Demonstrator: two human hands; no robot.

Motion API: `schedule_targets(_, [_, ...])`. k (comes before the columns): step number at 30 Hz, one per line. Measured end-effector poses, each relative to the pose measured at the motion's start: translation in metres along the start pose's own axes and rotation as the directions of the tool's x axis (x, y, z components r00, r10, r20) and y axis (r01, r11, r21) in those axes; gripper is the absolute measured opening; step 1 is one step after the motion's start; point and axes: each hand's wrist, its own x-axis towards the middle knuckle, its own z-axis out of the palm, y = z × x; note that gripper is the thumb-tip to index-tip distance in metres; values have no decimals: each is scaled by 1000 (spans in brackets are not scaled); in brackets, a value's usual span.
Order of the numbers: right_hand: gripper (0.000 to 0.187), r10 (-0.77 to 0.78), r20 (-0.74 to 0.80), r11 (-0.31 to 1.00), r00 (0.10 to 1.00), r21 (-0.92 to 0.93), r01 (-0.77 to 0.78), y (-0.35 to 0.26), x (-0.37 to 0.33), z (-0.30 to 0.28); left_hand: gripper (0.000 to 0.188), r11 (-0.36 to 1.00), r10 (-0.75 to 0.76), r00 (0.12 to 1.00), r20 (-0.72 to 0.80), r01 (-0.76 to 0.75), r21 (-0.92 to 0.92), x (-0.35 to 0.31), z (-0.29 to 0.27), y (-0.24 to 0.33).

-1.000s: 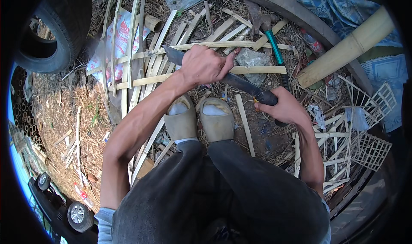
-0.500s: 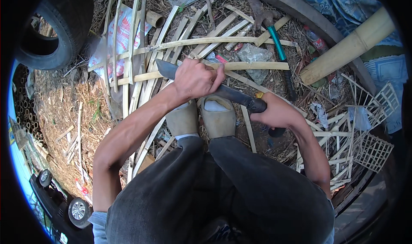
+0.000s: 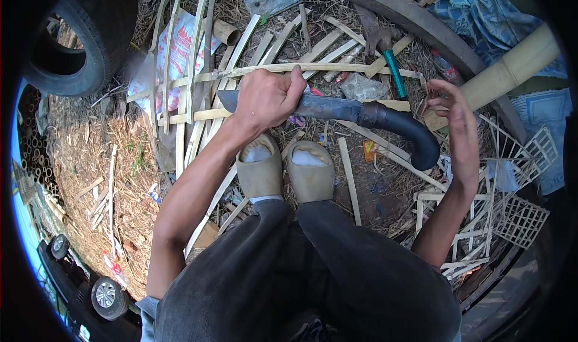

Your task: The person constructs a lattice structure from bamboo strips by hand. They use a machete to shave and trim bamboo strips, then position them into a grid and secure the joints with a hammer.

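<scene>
Left hand (image 3: 268,98) is clamped in a fist around the flat steel blade of the big knife (image 3: 337,108), fingers wrapped over the back of the blade with the tip poking out just past the knuckles. Right hand (image 3: 454,122) is open, fingers spread and loose, hovering just beyond the curved black handle (image 3: 406,131) and not touching it, so the whole knife hangs from that blade grip alone. Looks a heavy, stiff tool, weighted toward the thick handle end, and the bare steel is likely slick and sharp on one edge; the safe hold is the rubbery-looking black handle, which should give a firm, non-slip purchase, with the blade pinched only along its dull spine. Just under the left hand lie the pale bamboo strips (image 3: 198,89), long, thin and springy by the look of them, crossing one another on the ground. Directly below the knife sit the two beige shoes (image 3: 286,170), toes pointing up toward the blade. Out past the right hand, a green-handled tool (image 3: 395,71) rests among the scraps, a thick bamboo pole (image 3: 515,65) runs off beyond that, and woven bamboo lattice panels (image 3: 518,215) lie below the wrist. Far off the left hand, a black tyre (image 3: 90,35) lies on the straw.
</scene>
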Motion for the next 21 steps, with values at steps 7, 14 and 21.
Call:
schedule_targets(7, [86,74,-656,997,751,51,-54,-30,-46,-75,55,994,-112,994,16,112,9,9,-2,32])
schedule_targets(14, [85,157,13,805,987,578,-136,6,-24,3,59,998,-56,998,14,57,-1,-6,-4,33])
schedule_targets(21, [88,76,160,650,984,740,-171,1,-14,31,57,990,-132,991,-23,130,-53,-6,-2,40])
